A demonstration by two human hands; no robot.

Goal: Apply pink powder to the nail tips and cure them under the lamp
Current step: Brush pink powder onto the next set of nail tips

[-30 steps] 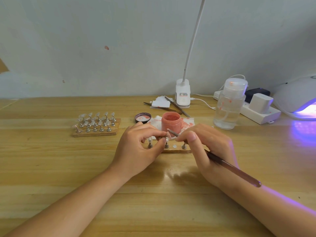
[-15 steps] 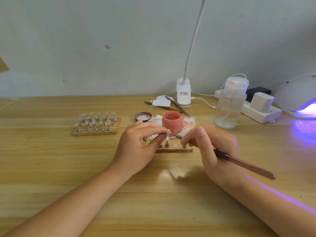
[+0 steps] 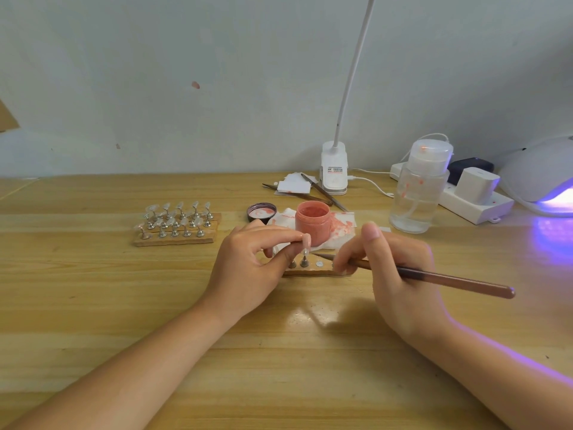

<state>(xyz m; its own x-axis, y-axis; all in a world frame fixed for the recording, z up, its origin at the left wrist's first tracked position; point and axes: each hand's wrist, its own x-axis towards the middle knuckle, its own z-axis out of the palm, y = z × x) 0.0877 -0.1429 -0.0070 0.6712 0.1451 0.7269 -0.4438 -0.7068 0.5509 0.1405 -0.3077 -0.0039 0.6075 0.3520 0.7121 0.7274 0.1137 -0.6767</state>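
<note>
An open jar of pink powder [image 3: 312, 223] stands on a stained white tissue [image 3: 341, 226] at the table's middle. Just in front of it lies a small wooden holder strip [image 3: 313, 270] with metal nail stands. My left hand [image 3: 251, 268] pinches one stand with a pink nail tip [image 3: 306, 240] between thumb and forefinger, a little above the strip. My right hand [image 3: 393, 268] grips a long brown brush [image 3: 434, 277], its tip pointing left over the strip, close to the nail tip. The curing lamp [image 3: 545, 178] glows violet at the far right.
A second wooden block with several clear nail tips on stands [image 3: 176, 223] sits at the left. The jar's lid [image 3: 261, 211] lies beside the jar. A clear pump bottle [image 3: 420, 190], a power strip [image 3: 474, 200], a clip-on desk lamp [image 3: 334, 172] and spare tools [image 3: 319, 190] line the back.
My right hand has drawn the brush back to the right and lowered its tip away from the nail tip. My left hand keeps holding the stand, slightly raised.
</note>
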